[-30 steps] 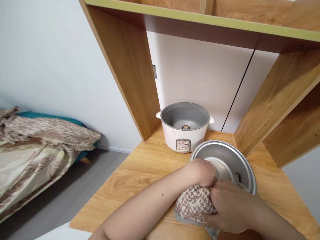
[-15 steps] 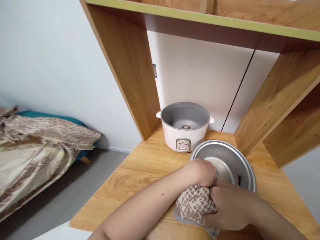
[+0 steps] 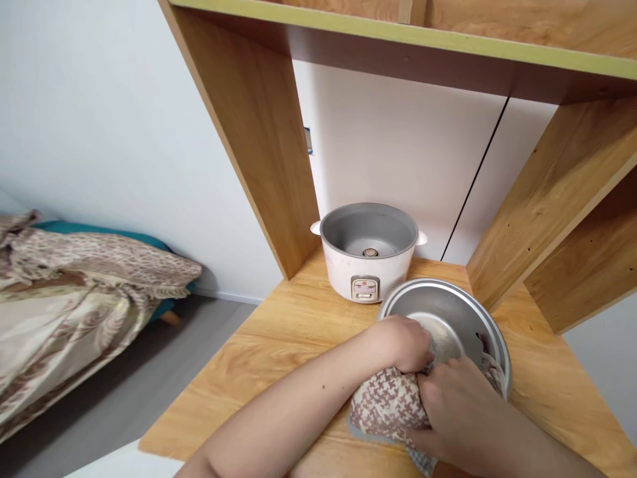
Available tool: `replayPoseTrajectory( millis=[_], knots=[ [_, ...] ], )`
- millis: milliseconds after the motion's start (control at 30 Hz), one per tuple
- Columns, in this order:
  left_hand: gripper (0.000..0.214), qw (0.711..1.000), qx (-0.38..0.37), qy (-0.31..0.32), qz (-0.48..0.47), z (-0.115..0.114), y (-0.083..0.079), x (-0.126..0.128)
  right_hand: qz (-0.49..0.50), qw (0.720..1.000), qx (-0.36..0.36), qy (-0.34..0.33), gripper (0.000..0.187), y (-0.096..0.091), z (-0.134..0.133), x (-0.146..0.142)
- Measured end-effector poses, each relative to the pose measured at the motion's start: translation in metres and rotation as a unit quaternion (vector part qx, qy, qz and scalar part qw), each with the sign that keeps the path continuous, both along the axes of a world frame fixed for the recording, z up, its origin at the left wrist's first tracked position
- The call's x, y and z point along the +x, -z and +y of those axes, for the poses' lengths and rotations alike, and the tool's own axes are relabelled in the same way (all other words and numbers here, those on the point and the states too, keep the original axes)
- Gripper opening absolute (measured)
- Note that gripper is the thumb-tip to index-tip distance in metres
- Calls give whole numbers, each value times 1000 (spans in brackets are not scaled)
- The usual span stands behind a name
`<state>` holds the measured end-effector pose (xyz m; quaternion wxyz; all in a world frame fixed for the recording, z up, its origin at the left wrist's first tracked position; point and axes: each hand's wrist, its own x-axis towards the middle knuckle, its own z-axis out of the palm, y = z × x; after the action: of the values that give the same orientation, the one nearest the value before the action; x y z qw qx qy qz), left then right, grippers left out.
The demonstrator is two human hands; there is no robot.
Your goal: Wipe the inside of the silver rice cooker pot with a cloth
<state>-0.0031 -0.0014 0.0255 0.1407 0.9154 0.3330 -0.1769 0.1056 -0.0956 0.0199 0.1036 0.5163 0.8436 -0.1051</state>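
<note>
Left hand (image 3: 398,342) curled knuckles-up over near rim of metal pot (image 3: 438,284), fingers hooked inside, gripping it. Forearm ran in low from lower left across wooden table (image 3: 279,338). Right hand (image 3: 458,411) lay palm-down just beside left, fingers bunched and clenched on patterned cloth (image 3: 385,408). Cloth draped over pot's near wall, one corner showing inside by right rim. Pot sat tilted toward person on table's right front. Open rice cooker (image 3: 343,272) stood close behind it. Bed blanket (image 3: 74,292) lay far left.
</note>
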Motion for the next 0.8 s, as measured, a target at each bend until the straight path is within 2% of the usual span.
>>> replayPoseTrajectory(
  millis=[100,233,300,500,633,700,800],
  knots=[
    [46,1000,2,2,1,0,0,0,18,1000,-12,8,31,-2,1,2],
    [47,1000,5,7,-1,0,2,1,139,986,-91,-31,27,-11,7,8],
    [47,1000,3,7,0,1,3,1,165,980,-106,-45,24,-13,9,10],
    [48,1000,-1,5,0,1,1,1,74,996,-44,-19,43,-5,5,6],
    [50,1000,-5,0,4,1,0,1,-8,1000,-19,2,48,-1,0,0],
    [50,1000,-4,-1,5,0,0,1,-12,1000,-16,12,48,-3,-1,0],
    [49,1000,0,1,7,1,1,1,44,998,-48,13,40,-11,1,5]
  ],
)
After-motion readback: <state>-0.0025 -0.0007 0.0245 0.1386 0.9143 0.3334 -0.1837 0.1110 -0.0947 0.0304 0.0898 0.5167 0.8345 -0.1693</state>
